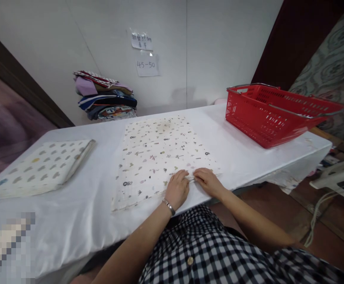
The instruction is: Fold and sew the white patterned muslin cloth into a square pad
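At lower centre, our left hand (177, 188) and right hand (209, 181) bend their fingers at the near edge of the printed cloth (160, 157); whether they pinch it, we cannot tell. The cloth lies flat mid-frame. We judge this edge-straightening; the next move calls for even layers. Outward: folded cloth (44, 165), left; red basket (263, 122), upper right.

The printed cloth (160, 157) looks matt, the tablecloth (94, 221) satiny, the basket (266, 128) glossy plastic, its handles (292, 113) probably metal.

Cloth (156, 157) on table (103, 173), basket (260, 125) right
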The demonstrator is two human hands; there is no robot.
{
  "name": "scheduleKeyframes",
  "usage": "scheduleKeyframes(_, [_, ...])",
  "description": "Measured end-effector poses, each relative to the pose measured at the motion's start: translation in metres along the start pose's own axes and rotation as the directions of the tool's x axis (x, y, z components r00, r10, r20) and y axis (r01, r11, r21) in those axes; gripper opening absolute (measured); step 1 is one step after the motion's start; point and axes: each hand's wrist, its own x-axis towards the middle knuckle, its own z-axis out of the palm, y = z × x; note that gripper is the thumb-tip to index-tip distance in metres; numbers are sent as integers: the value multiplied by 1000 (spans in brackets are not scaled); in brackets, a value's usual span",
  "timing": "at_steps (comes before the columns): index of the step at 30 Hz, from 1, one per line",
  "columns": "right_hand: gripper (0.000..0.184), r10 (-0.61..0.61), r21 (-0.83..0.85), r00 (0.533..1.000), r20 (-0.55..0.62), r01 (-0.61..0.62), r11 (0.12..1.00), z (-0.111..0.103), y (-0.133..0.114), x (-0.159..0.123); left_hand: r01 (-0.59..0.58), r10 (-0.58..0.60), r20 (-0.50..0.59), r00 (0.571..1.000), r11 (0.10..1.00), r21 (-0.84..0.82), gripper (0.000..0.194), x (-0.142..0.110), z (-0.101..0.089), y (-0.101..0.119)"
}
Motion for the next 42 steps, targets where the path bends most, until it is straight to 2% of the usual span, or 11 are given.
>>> scheduleKeyframes(2, [17, -39, 1, 999, 16, 39, 999, -1, 0, -3, 64, -70, -43, 997, 990, -128, 12, -2, -1, -1])
scheduleKeyframes(5, [24, -68, -27, 997, 48, 69, 997, -2, 0, -6, 130, -145, -41, 989, 957, -259, 12, -3, 0, -2])
scheduleKeyframes(11, [18, -47, -110, 998, 47, 52, 993, 2, -1, -2, 198, -210, -3, 978, 930, -310, 11, 0, 1, -2])
scheduleKeyframes(16, [17, -57, -159, 997, 45, 63, 985, 5, 2, -1, 183, -178, 43, 983, 958, -222, 10, 0, 2, -2])
scheduleKeyframes(22, [17, -32, -155, 998, 60, 41, 987, 6, 6, 0, 34, -42, 91, 995, 996, 83, 18, 7, 3, 4])
scheduleKeyframes(27, [15, -24, -160, 997, 75, 36, 987, 6, 1, 4, -12, -30, 158, 987, 967, 255, 14, 17, 4, 6])
scheduleKeyframes(31, [23, -12, -189, 999, 48, 21, 982, -3, 5, -3, -10, -30, 162, 986, 970, 242, 13, 18, 7, 1])
scheduleKeyframes(35, [34, 34, -250, 999, -36, -42, 967, -25, 28, -22, 31, -52, 122, 991, 986, 166, 13, 16, 9, -4])
scheduleKeyframes(39, [28, 18, -300, 994, -109, -51, 953, -43, 56, -42, 66, -79, 98, 992, 990, 128, 20, 16, 12, -8])
scheduleKeyframes(42, [24, 6, -316, 992, -126, -46, 948, -46, 65, -48, 71, -83, 97, 992, 991, 117, 26, 16, 14, -10])
